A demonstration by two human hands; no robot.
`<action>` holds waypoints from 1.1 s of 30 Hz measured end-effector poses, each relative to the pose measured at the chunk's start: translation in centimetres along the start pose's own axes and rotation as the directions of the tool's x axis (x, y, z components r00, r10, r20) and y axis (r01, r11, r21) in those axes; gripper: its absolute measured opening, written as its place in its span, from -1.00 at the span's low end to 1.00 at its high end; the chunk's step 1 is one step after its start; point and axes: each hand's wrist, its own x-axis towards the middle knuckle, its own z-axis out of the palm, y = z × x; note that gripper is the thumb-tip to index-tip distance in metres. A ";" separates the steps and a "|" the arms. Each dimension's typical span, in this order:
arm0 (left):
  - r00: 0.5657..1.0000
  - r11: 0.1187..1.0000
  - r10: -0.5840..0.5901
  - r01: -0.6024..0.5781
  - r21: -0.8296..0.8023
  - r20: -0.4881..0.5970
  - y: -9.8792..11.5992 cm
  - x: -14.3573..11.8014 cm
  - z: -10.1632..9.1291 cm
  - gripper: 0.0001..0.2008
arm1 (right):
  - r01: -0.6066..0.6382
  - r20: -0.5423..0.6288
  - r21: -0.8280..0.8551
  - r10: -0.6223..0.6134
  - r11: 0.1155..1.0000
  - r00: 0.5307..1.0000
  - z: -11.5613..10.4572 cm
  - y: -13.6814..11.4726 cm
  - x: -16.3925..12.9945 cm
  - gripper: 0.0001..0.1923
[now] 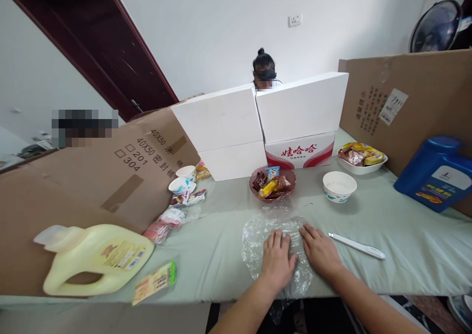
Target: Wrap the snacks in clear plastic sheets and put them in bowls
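A crinkled sheet of clear plastic film [254, 238] lies on the table in front of me, one end drooping over the near edge. My left hand [278, 258] presses flat on it with the fingers stretched out. To its right, my right hand [320, 250] rests palm down at the film's right edge, fingers also extended. Just beyond the film stands a reddish bowl [254, 187] of wrapped snacks. A white peeler-like tool with a long handle [357, 246] lies right of my right hand. Behind that tool is a white paper bowl [339, 186] with a blue pattern.
White boxes [224, 122] form a wall at the back, a person behind them. Cardboard panels [416, 88] flank the table. At left are a yellow jug [92, 258], a small packet [155, 282] and paper bowls [182, 185]; at right, a blue bottle [435, 174] and snack tray [363, 167].
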 end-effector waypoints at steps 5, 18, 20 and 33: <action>0.977 0.978 0.205 -0.206 0.023 0.062 -3.8 -2.8 -0.9 -0.51 | -0.002 0.080 0.073 -0.004 0.997 0.997 -2.4 0.2 -3.2 -0.66; 0.876 0.845 0.482 -0.468 -0.261 -0.012 -5.1 -9.8 -2.3 -0.79 | 0.134 0.002 0.063 -0.134 0.989 0.991 -4.8 3.4 -11.7 -0.48; 0.937 0.842 0.348 -0.322 -0.433 -0.022 -5.3 -9.7 -2.5 -0.83 | 0.118 -0.022 0.116 -0.117 0.986 0.993 -4.9 3.1 -11.6 -0.66; 0.936 0.704 -0.349 0.232 -0.671 -0.043 -7.5 -5.4 -4.0 -0.74 | -0.428 0.334 0.789 0.278 0.440 0.901 -6.2 2.8 -5.4 -0.71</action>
